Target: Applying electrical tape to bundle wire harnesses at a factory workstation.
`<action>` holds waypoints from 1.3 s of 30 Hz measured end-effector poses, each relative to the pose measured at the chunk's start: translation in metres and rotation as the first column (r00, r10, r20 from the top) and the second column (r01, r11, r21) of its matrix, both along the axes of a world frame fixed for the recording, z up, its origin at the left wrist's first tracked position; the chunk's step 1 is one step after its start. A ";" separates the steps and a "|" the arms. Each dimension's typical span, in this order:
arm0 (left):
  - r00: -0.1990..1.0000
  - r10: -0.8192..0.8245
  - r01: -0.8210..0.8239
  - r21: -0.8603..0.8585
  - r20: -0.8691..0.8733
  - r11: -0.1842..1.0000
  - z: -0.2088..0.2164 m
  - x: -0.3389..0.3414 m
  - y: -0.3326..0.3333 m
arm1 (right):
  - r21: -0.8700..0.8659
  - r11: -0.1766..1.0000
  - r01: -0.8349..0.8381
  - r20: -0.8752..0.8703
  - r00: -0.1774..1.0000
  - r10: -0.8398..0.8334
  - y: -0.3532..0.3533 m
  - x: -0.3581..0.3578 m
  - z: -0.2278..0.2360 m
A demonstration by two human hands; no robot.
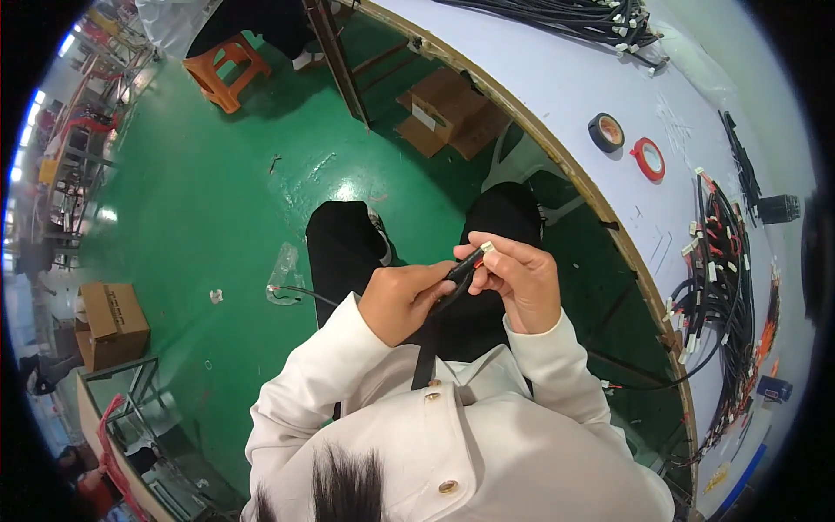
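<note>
A black cable [465, 268] with a small white connector [487, 248] at its end is held above my lap. My left hand [400, 300] grips the cable's black sleeve between thumb and fingers. At the connector end, my right hand [524, 283] pinches the white piece with thumb and forefinger, and a bit of red shows just below it. A thin black lead [306, 293] runs out to the left behind my left hand, its tip over the floor.
On the white table [557, 78] to the right lie a black tape roll [606, 132], a red tape roll [648, 160] and a heap of black cables [718, 261] with white connectors. More cables [574, 19] lie at the far end. Cardboard boxes [452, 113] and an orange stool [228, 71] stand on the green floor.
</note>
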State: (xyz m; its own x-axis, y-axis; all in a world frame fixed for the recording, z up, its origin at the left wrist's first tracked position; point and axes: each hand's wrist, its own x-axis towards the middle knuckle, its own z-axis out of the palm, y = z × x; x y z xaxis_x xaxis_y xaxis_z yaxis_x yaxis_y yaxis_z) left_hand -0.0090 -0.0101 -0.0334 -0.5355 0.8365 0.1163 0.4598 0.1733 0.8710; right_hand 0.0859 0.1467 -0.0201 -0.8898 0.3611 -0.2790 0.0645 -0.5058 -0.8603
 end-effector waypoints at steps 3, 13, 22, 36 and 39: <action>0.941 0.002 -0.032 0.084 0.337 0.996 0.001 0.011 0.000 | 0.025 0.998 0.060 -0.020 0.998 -0.060 -0.005 0.001 -0.004; 0.801 0.069 -0.026 -0.080 0.595 0.996 -0.005 0.021 -0.005 | -0.026 0.980 0.198 0.040 0.980 -0.197 -0.013 0.007 -0.011; 0.986 0.063 -0.048 0.096 -0.158 0.994 -0.008 0.026 0.004 | 0.139 0.964 0.226 -0.011 0.974 -0.227 -0.015 0.012 -0.010; 0.966 0.221 -0.236 0.116 0.134 0.965 0.017 0.017 0.011 | 0.972 0.141 0.187 -0.171 0.978 -0.122 0.105 0.011 0.064; 0.901 0.192 -0.259 0.128 0.390 0.957 0.013 0.017 0.010 | 0.964 -0.235 -0.124 0.070 0.972 -0.226 0.211 0.023 0.061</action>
